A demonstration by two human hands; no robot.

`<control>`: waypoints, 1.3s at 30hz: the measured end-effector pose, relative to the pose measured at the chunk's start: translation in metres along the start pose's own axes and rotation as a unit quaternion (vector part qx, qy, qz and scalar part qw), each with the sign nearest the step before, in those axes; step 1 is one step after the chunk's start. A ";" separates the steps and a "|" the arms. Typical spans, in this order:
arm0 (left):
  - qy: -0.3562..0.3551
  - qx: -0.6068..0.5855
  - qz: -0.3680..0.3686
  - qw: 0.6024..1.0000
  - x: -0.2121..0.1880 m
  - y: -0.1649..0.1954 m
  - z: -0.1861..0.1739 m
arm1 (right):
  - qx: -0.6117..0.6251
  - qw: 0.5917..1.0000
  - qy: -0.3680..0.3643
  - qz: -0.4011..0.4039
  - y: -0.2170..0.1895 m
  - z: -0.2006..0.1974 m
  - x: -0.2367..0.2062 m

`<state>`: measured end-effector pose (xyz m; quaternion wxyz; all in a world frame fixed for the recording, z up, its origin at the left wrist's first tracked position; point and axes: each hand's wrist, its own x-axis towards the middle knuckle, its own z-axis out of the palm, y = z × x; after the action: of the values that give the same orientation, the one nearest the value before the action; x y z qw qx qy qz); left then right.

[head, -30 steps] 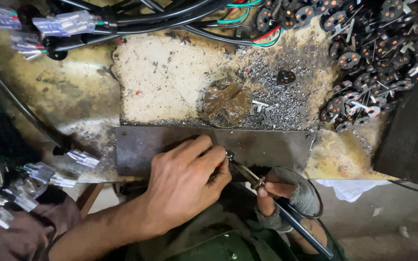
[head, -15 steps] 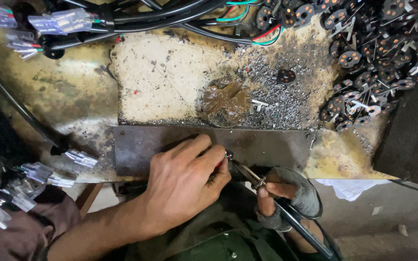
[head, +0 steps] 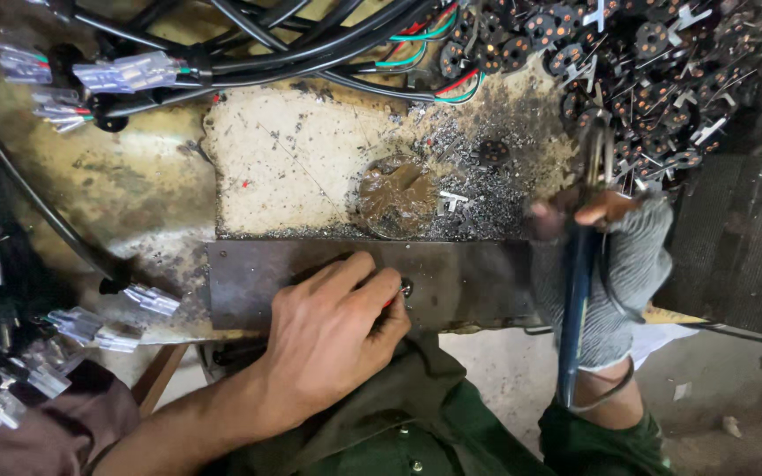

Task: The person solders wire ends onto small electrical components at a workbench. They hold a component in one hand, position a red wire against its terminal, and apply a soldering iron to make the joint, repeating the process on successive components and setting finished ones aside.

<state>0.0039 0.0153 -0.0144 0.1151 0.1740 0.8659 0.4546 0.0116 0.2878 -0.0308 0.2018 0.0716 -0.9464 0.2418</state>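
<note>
My left hand (head: 332,335) rests on a dark metal plate (head: 469,273) at the bench's front edge, its fingers pinched shut on a small round metal part with a red wire (head: 403,289). My right hand (head: 615,264), in a grey knitted glove, is raised at the right and grips a blue-handled soldering iron (head: 575,300). The iron's tip points up toward a pile of small black round parts (head: 654,62).
A scorched pale board (head: 302,167) with a round brown stain (head: 396,196) and grey metal crumbs lies behind the plate. Black cable bundles with clear connectors (head: 134,72) run along the top and left. A dark ribbed block (head: 743,238) stands at the right.
My right hand has lifted the soldering iron away from the part in my left hand and swung it up and to the right, toward the pile of black parts. My left hand stayed put.
</note>
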 end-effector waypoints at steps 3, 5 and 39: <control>-0.001 0.003 0.004 1.000 0.000 -0.001 0.000 | -0.052 0.997 -0.059 -0.013 -0.005 -0.001 0.031; -0.012 -0.001 0.001 1.000 0.000 -0.001 0.000 | -0.034 0.992 -0.122 0.010 -0.012 0.004 0.049; -0.025 0.003 0.007 1.000 0.000 -0.003 0.000 | -0.248 0.917 -0.220 -0.224 -0.078 -0.010 -0.026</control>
<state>0.0037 0.0140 -0.0167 0.1327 0.1915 0.8630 0.4483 0.0565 0.2253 0.0000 0.0486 0.2809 -0.9557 -0.0738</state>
